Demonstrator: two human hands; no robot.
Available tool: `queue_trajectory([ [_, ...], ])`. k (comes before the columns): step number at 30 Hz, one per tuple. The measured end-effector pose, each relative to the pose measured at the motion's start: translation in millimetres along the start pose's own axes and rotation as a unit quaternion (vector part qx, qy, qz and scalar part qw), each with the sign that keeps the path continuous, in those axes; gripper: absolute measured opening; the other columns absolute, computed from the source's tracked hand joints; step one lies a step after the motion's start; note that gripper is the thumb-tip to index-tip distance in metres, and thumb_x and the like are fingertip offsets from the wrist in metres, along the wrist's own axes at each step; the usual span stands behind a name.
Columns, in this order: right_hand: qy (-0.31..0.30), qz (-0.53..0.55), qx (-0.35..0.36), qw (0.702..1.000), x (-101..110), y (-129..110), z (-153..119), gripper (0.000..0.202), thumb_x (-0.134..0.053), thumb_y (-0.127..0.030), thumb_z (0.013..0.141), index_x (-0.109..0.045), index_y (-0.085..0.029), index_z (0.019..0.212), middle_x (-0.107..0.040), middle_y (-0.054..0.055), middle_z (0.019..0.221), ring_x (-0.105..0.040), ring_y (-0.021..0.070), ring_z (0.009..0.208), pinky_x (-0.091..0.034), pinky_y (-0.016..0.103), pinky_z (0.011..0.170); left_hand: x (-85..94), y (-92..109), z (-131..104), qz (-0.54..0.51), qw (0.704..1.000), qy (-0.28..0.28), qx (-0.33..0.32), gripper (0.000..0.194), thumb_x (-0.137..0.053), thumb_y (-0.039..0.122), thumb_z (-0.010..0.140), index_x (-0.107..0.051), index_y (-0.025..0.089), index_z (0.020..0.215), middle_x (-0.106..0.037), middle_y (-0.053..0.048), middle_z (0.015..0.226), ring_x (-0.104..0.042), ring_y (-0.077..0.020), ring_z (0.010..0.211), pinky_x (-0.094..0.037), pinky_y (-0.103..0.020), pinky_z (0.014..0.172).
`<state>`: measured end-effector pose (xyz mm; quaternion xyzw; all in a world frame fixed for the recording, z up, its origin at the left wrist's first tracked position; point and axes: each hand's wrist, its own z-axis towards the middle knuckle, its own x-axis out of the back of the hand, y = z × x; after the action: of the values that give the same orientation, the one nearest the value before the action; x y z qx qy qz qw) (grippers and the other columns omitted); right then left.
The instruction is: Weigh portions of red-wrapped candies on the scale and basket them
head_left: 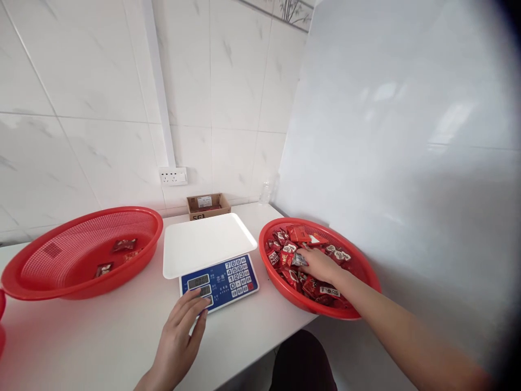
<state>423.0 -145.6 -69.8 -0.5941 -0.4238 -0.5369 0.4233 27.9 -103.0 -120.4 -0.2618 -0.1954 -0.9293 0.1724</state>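
Observation:
My left hand (pixel 181 326) rests on the blue front panel of a digital scale (pixel 222 285). Its fingers are stretched out and partly cover the displays. The scale's white weighing pan (pixel 207 241) has nothing on it. To the right, my right hand (pixel 319 264) reaches into a red plastic basket (pixel 273 279) filled with small red wrapped snack packets (pixel 291 276). Its fingers close around a silver-grey packet (pixel 300 260) at the top of the pile; part of the grip is hidden.
On the left stands a larger red perforated basket (pixel 85 290) holding a few packets (pixel 124 245). Behind the scale is a small cardboard box (pixel 209 206), and a clear plastic container (pixel 266 193) stands by the wall. The right basket overhangs the white table's (pixel 260 326) front edge.

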Motion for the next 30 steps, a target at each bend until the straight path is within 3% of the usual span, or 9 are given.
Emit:
queue_trajectory([
  [7,0.083,0.093,-0.054,0.991,26.1,8.4,4.3,0.045,-0.057,-0.042,0.075,-0.056,-0.02,0.115,-0.066,0.009,0.105,-0.06,0.0253,0.095,-0.043,0.031,0.077,-2.9,2.3,-6.7,-0.014,0.999,-0.03,0.037,0.018,-0.047,0.022,0.087,-0.06,0.022,0.099,-0.068,-0.005,0.096,-0.061,-0.019,0.1,-0.053,-0.029,0.081],
  [13,0.056,0.254,-0.08,0.962,38.1,11.4,10.0,0.047,-0.053,-0.05,0.076,-0.059,-0.018,0.11,-0.064,0.007,0.112,-0.061,0.023,0.097,-0.044,0.03,0.082,-2.7,2.7,-11.1,-0.03,0.997,-0.04,0.063,0.019,-0.046,0.025,0.087,-0.061,0.022,0.098,-0.068,-0.005,0.094,-0.065,-0.0165,0.09,-0.054,-0.024,0.076],
  [19,0.118,0.217,-0.106,0.963,48.9,0.9,12.0,0.063,-0.059,-0.05,0.072,-0.048,-0.02,0.126,-0.056,0.01,0.125,-0.055,0.0276,0.109,-0.041,0.036,0.09,-2.1,2.7,-13.3,-0.036,0.996,-0.047,0.072,0.018,-0.046,0.025,0.088,-0.061,0.022,0.097,-0.068,-0.005,0.095,-0.065,-0.0165,0.089,-0.054,-0.023,0.074],
  [24,0.149,0.238,-0.097,0.955,71.5,-44.7,24.2,0.045,-0.049,-0.054,0.078,-0.058,-0.021,0.108,-0.066,0.008,0.106,-0.06,0.0237,0.096,-0.044,0.033,0.08,-4.8,2.4,-18.1,-0.043,0.996,-0.041,0.061,0.017,-0.046,0.021,0.087,-0.06,0.021,0.097,-0.067,-0.005,0.093,-0.065,-0.0161,0.089,-0.054,-0.023,0.075],
  [27,0.138,0.263,-0.042,0.954,77.5,-94.1,42.3,0.04,-0.046,-0.054,0.08,-0.06,-0.021,0.099,-0.069,0.006,0.094,-0.062,0.0211,0.089,-0.044,0.03,0.076,-9.9,4.4,-21.4,-0.048,0.997,-0.039,0.042,0.018,-0.046,0.018,0.087,-0.059,0.021,0.098,-0.067,-0.006,0.092,-0.064,-0.0165,0.091,-0.053,-0.025,0.077],
  [30,0.105,0.292,0.018,0.95,73.9,-148.4,62.7,0.041,-0.044,-0.053,0.082,-0.058,-0.021,0.103,-0.068,0.006,0.098,-0.062,0.0206,0.092,-0.044,0.03,0.079,-14.5,8.0,-25.2,-0.047,0.998,-0.046,0.02,0.019,-0.047,0.015,0.086,-0.058,0.021,0.1,-0.067,-0.006,0.091,-0.063,-0.0169,0.093,-0.053,-0.027,0.08],
])
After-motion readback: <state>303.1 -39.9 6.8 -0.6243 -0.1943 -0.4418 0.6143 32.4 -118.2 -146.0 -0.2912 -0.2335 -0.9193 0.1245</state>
